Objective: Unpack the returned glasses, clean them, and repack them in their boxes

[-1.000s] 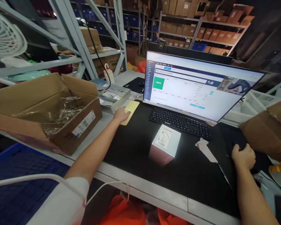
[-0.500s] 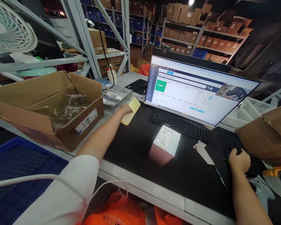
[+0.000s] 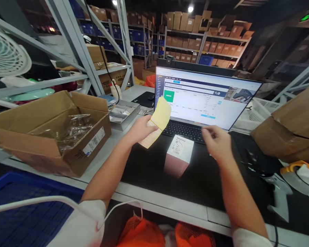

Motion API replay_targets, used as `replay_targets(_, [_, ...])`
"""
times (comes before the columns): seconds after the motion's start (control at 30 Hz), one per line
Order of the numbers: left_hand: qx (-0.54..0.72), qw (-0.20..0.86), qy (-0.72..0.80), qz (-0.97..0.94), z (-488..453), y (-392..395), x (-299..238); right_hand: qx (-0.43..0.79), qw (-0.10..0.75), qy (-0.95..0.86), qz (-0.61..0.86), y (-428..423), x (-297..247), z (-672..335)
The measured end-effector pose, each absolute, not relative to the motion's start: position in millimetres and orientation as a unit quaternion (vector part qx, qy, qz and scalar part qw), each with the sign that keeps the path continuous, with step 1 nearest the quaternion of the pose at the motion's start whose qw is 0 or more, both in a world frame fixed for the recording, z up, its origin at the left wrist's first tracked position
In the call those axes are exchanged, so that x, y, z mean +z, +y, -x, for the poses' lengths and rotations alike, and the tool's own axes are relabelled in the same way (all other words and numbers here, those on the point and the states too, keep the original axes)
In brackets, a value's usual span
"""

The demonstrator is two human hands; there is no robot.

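Observation:
My left hand [image 3: 141, 129] pinches a yellow notepad [image 3: 161, 115], raised over the left side of the black desk mat, its top sheet flipped upward and handwriting on the lower part. My right hand [image 3: 217, 142] hovers beside the keyboard's right end with fingers curled; whatever is in them, if anything, is hidden. Between my hands a small white-and-pink box [image 3: 180, 154] with a printed label stands on the mat. Behind it lie the black keyboard [image 3: 182, 130] and the lit monitor [image 3: 195, 99].
An open carton [image 3: 92, 151] with clear plastic packaging sits at left, above a blue crate [image 3: 36, 206]. A grey tray [image 3: 125, 118] is behind my left hand. At right are a scanner [image 3: 279, 192], a tape roll [image 3: 298, 171] and a brown carton [image 3: 288, 127].
My left hand has lifted the yellow notepad up and to the right. My right hand has moved left from the mat's right side toward the keyboard. The view has shifted right.

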State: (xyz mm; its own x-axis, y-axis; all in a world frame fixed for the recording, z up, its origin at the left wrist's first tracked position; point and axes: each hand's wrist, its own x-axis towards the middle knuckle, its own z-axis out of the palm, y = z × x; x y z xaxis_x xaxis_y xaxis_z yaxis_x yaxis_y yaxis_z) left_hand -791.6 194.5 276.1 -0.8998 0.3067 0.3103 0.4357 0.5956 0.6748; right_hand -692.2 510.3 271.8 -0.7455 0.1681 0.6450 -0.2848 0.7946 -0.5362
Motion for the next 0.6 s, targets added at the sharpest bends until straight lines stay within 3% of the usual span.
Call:
replay_targets(0.1, [-0.361, 0.138, -0.889, 0.245, 775, 208, 292, 0.295, 0.281, -0.905, -0.125, 426, 299, 697])
replay_targets(0.23, [-0.35, 0.158, -0.875, 0.295, 759, 214, 294, 0.267, 0.207, -0.936, -0.101, 387, 299, 710])
replay_targets(0.6, [-0.366, 0.122, -0.829, 0.405, 750, 217, 294, 0.238, 0.268, -0.924, -0.136, 397, 286, 701])
